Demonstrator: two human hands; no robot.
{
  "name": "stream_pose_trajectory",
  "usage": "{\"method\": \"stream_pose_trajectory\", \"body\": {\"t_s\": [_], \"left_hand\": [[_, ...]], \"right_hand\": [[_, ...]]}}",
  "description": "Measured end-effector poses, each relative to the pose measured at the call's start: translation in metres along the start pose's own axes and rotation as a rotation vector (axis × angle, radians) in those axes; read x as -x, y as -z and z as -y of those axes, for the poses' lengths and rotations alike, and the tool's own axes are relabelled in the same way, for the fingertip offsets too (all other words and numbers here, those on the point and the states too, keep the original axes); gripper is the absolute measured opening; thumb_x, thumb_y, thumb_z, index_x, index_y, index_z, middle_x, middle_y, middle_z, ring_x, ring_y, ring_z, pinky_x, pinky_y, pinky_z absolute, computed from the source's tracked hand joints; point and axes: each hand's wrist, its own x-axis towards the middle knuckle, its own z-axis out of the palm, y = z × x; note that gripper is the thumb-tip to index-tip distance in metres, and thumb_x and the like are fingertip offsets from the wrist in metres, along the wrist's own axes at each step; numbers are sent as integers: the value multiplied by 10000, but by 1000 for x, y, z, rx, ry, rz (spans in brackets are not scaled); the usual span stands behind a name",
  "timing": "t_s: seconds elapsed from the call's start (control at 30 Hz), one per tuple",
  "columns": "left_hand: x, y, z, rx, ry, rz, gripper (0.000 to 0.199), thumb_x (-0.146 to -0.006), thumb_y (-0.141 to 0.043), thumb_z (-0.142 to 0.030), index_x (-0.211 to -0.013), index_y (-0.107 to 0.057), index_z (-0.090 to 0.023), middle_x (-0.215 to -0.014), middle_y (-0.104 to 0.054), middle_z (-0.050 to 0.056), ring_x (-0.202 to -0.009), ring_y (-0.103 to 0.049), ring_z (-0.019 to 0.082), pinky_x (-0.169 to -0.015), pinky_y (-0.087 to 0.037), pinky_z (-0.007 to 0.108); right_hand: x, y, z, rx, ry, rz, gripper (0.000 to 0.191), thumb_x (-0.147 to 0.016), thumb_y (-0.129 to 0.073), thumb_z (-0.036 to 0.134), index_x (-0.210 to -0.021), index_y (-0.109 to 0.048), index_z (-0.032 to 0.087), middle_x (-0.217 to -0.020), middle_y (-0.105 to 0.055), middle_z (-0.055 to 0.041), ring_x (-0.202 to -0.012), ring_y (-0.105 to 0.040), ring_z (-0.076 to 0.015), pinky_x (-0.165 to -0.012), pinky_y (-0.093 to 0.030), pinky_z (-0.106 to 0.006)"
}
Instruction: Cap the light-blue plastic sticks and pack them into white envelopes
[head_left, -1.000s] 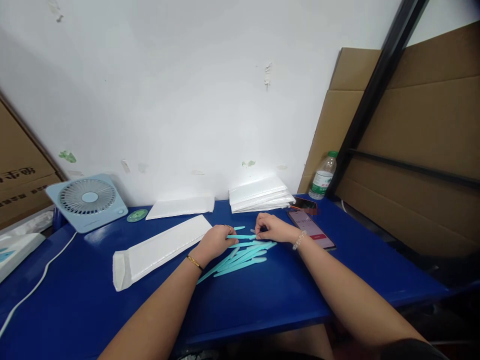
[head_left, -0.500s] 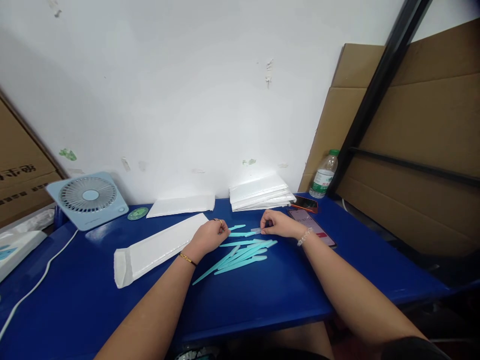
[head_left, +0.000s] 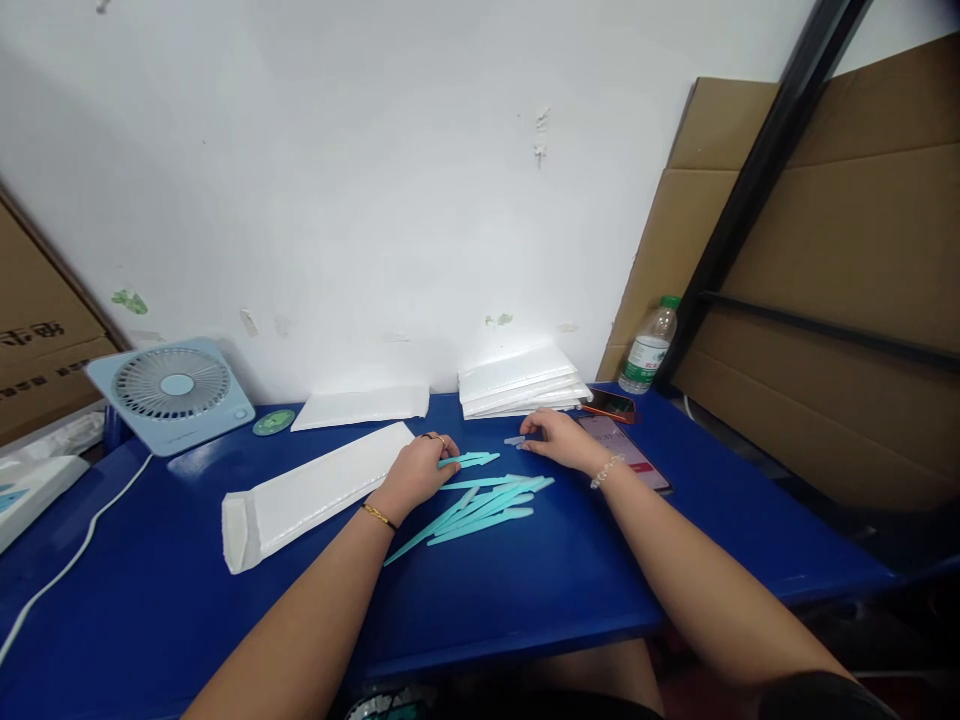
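My left hand [head_left: 427,468] is closed on slim turquoise sticks [head_left: 476,460], whose tips point right. To their right, my right hand [head_left: 551,438] pinches small translucent caps [head_left: 514,441] between thumb and fingers. A loose pile of several turquoise sticks [head_left: 480,512] lies just below both hands, on the blue table [head_left: 570,590]. Left of my left hand, a long white padded envelope [head_left: 322,495] lies at a slant, its flap end towards the lower left.
Along the wall are a light blue fan [head_left: 176,390], a green disc [head_left: 274,422], a flat white envelope [head_left: 360,407] and a stack of white envelopes [head_left: 521,382]. Two phones, one a lit phone [head_left: 626,452], and a bottle [head_left: 649,350] stand or lie at the right.
The sticks in my left hand now lie close together, and the caps in my right hand have come away from them. My right hand has shifted slightly up, away from the sticks.
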Motion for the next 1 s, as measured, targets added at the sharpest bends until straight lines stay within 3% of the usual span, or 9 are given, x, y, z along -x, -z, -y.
{"method": "stream_pose_trajectory", "body": {"t_s": [0.23, 0.37, 0.53, 0.67, 0.8, 1.0], "left_hand": [[6, 4, -8, 103, -19, -21, 325, -795, -503, -441, -998, -598, -206, -916, -611, 49, -863, -571, 204, -700, -431, 291], [11, 6, -17, 164, -73, 65, 345, -798, -488, -499, -894, -624, -196, -858, -608, 42, -783, -565, 178, -653, -424, 268], [15, 4, -28, 195, -174, 125, 366, -796, -501, -518, -925, -640, -205, -864, -622, 36, -766, -564, 171, -629, -404, 255], [13, 1, -34, 140, -225, 111, 325, -845, -454, -467, -872, -642, -203, -831, -643, 30, -747, -563, 165, -630, -379, 254], [10, 5, -29, 95, -127, 57, 331, -863, -419, -448, -813, -632, -200, -809, -660, 33, -720, -568, 170, -602, -359, 259], [4, 7, -6, -8, -10, -62, 286, -846, -440, -417, -800, -636, -213, -842, -669, 32, -770, -581, 189, -614, -371, 270]], "right_hand": [[17, 13, 31, -112, 99, 371, 214, -688, -697, 362, -806, -681, 185, -808, -588, -30, -672, -519, -135, -589, -416, -236], [17, 11, 29, -111, 83, 422, 196, -677, -703, 348, -738, -648, 171, -745, -577, -13, -629, -505, -123, -561, -405, -229], [16, 16, 30, -230, 38, 463, 269, -702, -678, 419, -717, -611, 159, -649, -552, 13, -582, -483, -111, -540, -376, -225], [17, 21, 38, -367, 29, 425, 312, -721, -657, 463, -748, -596, 158, -659, -554, 18, -585, -477, -101, -563, -375, -225], [15, 20, 33, -409, 1, 348, 329, -705, -673, 465, -743, -589, 149, -670, -576, 5, -610, -510, -108, -582, -399, -229], [7, 13, 5, -214, -100, 176, 319, -680, -693, 444, -751, -618, 142, -696, -613, -26, -625, -536, -133, -575, -402, -243]]}}
